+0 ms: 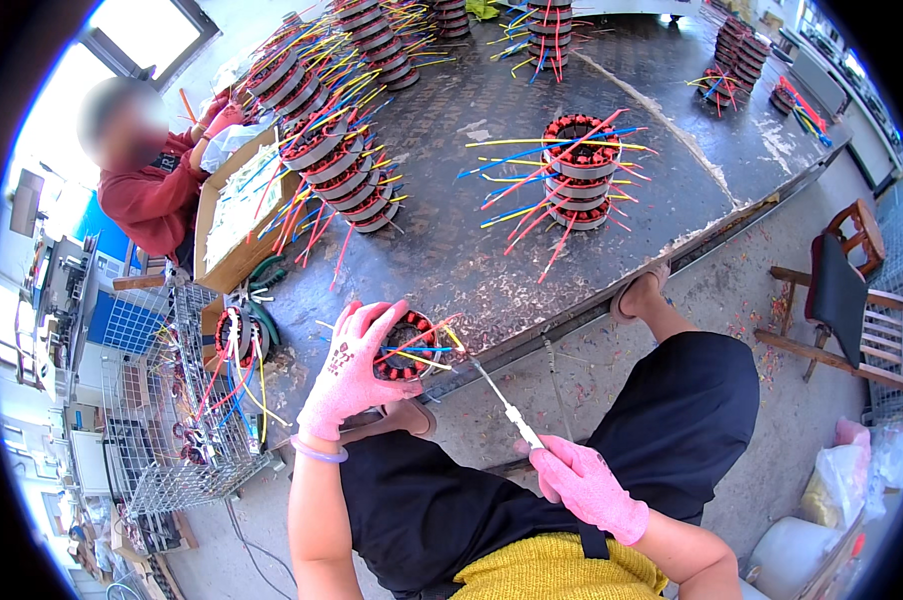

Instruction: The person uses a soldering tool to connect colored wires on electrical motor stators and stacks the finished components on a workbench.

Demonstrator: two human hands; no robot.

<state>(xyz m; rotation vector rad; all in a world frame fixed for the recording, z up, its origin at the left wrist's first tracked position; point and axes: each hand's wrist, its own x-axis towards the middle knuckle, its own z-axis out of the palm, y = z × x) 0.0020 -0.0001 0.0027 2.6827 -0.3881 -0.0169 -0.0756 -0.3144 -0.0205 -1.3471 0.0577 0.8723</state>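
My left hand (349, 368), in a pink glove, grips a round motor stator (400, 343) near the front edge of the dark table. The stator has a red inner ring, and blue, yellow and red wires stick out of it. In my right hand (589, 488), also gloved in pink, is a slim tool with a white handle (524, 428) and a thin metal shaft. The shaft points up and left, its end close to a yellow wire tip beside the stator. Whether tip and wire touch, I cannot tell.
A stack of wired stators (580, 185) stands mid-table, with taller leaning stacks (337, 165) at the far left. Beside those are a cardboard box (234, 215) and green-handled pliers (264, 295). Another stator (240, 338) lies by a wire basket (187, 480). A person in red (157, 200) works across the table.
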